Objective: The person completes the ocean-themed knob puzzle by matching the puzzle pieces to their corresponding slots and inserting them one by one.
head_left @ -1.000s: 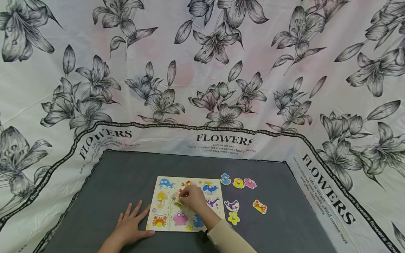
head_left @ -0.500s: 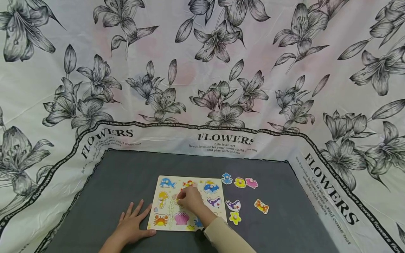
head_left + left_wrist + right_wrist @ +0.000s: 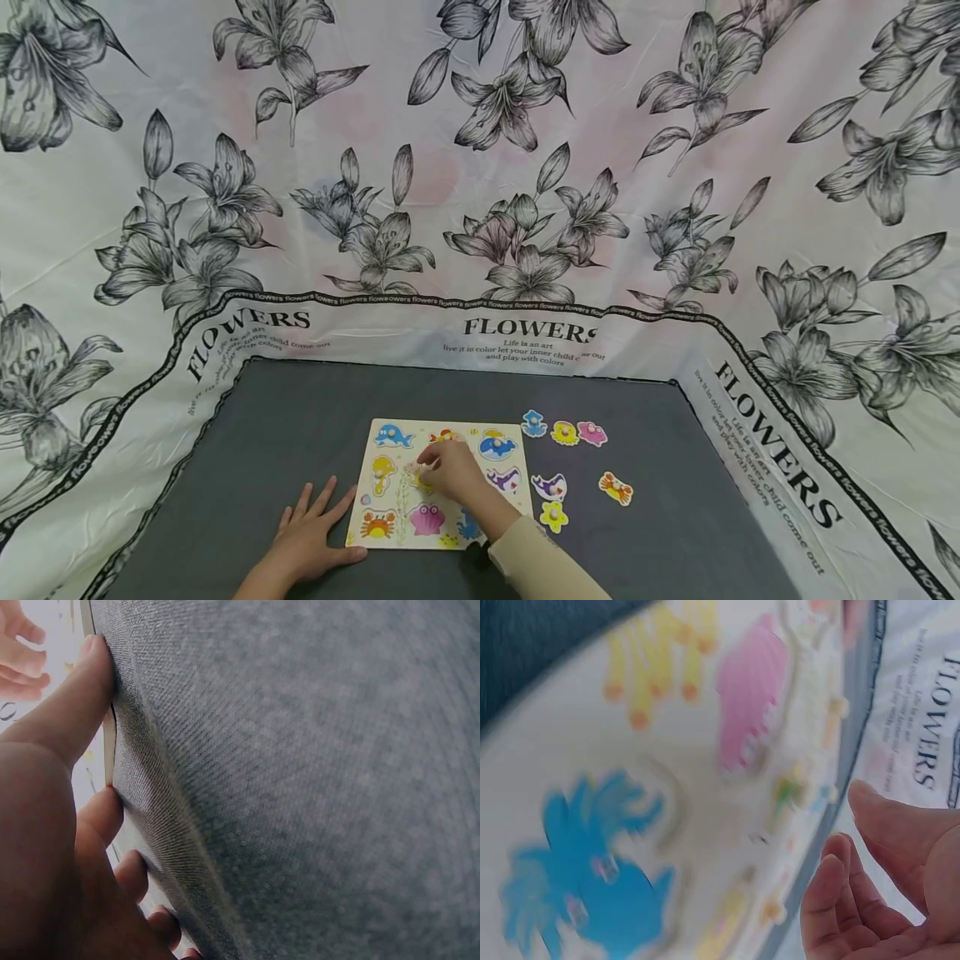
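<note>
A cream peg puzzle board [image 3: 360, 525] with printed sea animals lies on the dark tabletop. My left hand [image 3: 307, 533] is spread flat at its left side. In the left wrist view, thumb and fingertips [image 3: 101, 660] touch the board's edge. My right hand [image 3: 453, 471] is over the board's middle with bent fingers. Its thumb and fingers [image 3: 829, 881] are apart in the right wrist view, nothing seen between them. Below it a small green and yellow shape [image 3: 787, 791] shows, blurred. A yellow seahorse [image 3: 383, 475] and a blue whale [image 3: 497, 447] are on the board.
Right of the board lie a blue piece [image 3: 534, 425], a yellow piece [image 3: 564, 433], a pink piece [image 3: 592, 434], a purple whale piece [image 3: 550, 487], a yellow star piece [image 3: 555, 517] and an orange piece [image 3: 617, 489]. A flower-printed cloth [image 3: 517, 350] surrounds the tabletop.
My right hand has shifted slightly over the board's middle, and its fingertips look more parted than before. The left hand stays in place; the loose pieces have not moved.
</note>
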Available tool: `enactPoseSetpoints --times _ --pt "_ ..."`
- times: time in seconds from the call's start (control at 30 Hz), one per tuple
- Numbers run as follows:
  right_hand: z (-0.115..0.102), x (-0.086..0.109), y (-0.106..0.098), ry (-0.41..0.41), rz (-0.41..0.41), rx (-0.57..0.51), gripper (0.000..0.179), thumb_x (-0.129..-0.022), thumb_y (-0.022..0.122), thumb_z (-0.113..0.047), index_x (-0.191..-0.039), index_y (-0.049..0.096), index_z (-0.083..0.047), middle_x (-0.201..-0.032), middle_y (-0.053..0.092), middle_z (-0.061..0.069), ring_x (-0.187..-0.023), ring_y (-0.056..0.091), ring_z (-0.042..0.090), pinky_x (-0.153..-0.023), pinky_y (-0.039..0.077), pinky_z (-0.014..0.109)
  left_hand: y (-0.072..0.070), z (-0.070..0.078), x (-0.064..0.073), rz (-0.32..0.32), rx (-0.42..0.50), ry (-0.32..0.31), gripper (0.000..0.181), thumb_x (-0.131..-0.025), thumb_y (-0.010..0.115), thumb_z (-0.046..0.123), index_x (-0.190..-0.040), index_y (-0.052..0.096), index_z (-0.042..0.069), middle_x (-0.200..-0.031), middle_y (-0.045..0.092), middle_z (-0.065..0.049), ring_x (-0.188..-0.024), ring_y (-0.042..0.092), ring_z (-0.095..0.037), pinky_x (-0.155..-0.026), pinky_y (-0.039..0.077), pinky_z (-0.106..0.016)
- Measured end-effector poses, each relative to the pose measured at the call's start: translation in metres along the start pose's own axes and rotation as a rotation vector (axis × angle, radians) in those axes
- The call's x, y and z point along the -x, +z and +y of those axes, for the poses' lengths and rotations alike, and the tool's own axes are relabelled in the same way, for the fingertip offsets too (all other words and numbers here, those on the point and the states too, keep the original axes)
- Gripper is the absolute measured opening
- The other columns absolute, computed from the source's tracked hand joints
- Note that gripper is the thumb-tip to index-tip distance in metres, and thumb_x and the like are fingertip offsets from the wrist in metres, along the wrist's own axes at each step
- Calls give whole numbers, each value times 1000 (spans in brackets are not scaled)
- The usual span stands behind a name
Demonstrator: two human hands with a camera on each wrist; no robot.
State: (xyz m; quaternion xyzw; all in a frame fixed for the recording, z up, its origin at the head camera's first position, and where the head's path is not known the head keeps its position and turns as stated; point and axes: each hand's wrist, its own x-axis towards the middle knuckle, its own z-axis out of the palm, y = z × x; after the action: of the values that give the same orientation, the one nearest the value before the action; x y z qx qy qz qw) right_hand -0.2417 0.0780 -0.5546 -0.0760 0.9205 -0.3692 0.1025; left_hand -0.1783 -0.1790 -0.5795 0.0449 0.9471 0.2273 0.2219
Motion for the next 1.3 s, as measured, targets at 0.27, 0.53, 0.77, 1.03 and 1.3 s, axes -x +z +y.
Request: enactPoseSetpoints --times 0.27,0.53,0.77,1.03,1.3 --pt "-2 11 -26 -87 63 -13 17 -88 79 -10 -104 78 -8 -102 72 7 -79 62 13 -63 52 27 1 -1 0 -2 -2 -5 112 -65 77 76 -156 39 23 -167 18 -21 -150 2 -56 -112 4 -79" --pt "12 15 -54 -63 119 -16 20 -88 79 -11 -107 77 -6 -98 73 6 -78 63 12 -61 53 25 2 -2 -1 -3 1 -2 112 -66 77 76 -157 39 23 -167 17 -22 -150 1 -56 -112 3 -79" --pt "33 22 -87 -104 219 -20 18 -88 78 -8 -106 77 -5 -98 75 7 -78 65 15 -61 53 26 2 -4 -2 -7 -6 -2 112 -67 77 76 -157 39 22 -166 18 -23 -150 2 -57 -112 3 -80" --pt "75 25 -110 -13 343 17 17 -88 78 -8 -104 78 -5 -95 74 6 -81 65 17 -67 56 32 2 -1 1 -16 9 9 111 -67 78 74 -156 40 20 -166 19 -23 -149 3 -58 -111 5 -80" --pt "121 12 -129 58 521 7 14 -85 79 -5 -99 78 -2 -89 75 9 -79 68 22 -63 55 32 2 -2 -3 -9 -3 -3 111 -66 77 75 -156 39 22 -166 19 -23 -149 3 -58 -112 4 -79"
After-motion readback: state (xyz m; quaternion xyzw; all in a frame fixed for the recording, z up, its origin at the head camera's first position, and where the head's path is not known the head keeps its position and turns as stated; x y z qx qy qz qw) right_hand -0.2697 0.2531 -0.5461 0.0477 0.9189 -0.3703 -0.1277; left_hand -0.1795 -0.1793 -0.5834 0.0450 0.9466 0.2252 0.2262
